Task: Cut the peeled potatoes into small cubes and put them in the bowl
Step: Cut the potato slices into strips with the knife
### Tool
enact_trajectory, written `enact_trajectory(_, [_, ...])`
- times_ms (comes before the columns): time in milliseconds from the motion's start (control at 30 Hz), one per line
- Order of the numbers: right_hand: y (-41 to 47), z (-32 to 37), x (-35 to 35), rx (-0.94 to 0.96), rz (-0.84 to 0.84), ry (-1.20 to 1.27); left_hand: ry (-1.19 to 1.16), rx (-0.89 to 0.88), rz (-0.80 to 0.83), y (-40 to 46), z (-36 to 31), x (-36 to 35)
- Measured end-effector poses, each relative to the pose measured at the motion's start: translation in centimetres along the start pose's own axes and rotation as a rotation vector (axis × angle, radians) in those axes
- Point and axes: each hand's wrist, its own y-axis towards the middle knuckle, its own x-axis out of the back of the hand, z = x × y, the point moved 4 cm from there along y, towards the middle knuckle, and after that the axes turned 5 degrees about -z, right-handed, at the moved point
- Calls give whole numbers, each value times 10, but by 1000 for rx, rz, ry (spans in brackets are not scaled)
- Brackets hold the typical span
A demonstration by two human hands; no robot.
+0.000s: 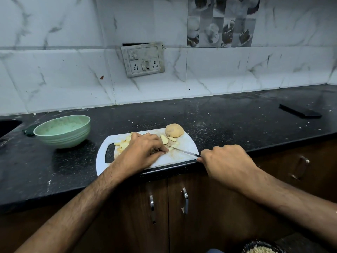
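A white cutting board (186, 143) lies at the front edge of the black counter. A whole peeled potato (174, 130) sits at its far right corner, with cut slices (164, 139) beside it and more pieces (122, 144) to the left. My left hand (141, 149) presses down on a potato piece on the board, mostly hiding it. My right hand (225, 160) grips the handle of a knife (184, 151), whose blade tip lies against my left fingertips. A pale green bowl (63, 131) stands left of the board.
A dark phone (300, 111) lies on the counter at the far right. A sink edge (9, 125) shows at the far left. Wooden cabinet doors with metal handles (185, 199) are below the counter. A wall socket (143, 60) is above.
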Motion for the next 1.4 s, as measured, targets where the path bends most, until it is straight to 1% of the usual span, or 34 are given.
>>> enact_trajectory(167, [8, -20, 8, -98, 45, 142, 10, 25, -9, -1, 2, 0])
enact_trajectory(300, [13, -18, 3, -105, 95, 145, 21, 16, 4, -1, 0, 0])
enact_trajectory(500, [14, -13, -4, -120, 147, 160, 102, 44, 140, 2, 0, -7])
enact_trajectory(567, [16, -11, -4, -128, 181, 180, 106, 50, 163, 2, 1, -8])
enact_trajectory(667, [21, -6, -3, -153, 247, 207, 107, 44, 155, 2, 1, -8])
enact_trajectory(733, [20, 1, 1, -135, 240, 149, 101, 43, 149, 2, 1, -7])
enact_trajectory(833, [12, 13, 1, -36, 107, -2, 91, 44, 137, 2, 0, -6])
enact_trajectory(900, [6, 11, -2, -24, 46, -24, 88, 46, 117, 2, -1, -4])
enact_trajectory(967, [3, 2, -3, -51, 21, 5, 90, 58, 85, 1, -2, -2])
enact_trajectory(1067, [3, -10, -1, -104, 61, 130, 80, 65, 29, -1, -2, 2])
enact_trajectory(1133, [5, -10, 0, -101, 99, 175, 74, 68, 9, -2, -2, 4])
enact_trajectory(1400, [12, -3, 0, -76, 209, 227, 59, 69, 3, 1, 0, 3])
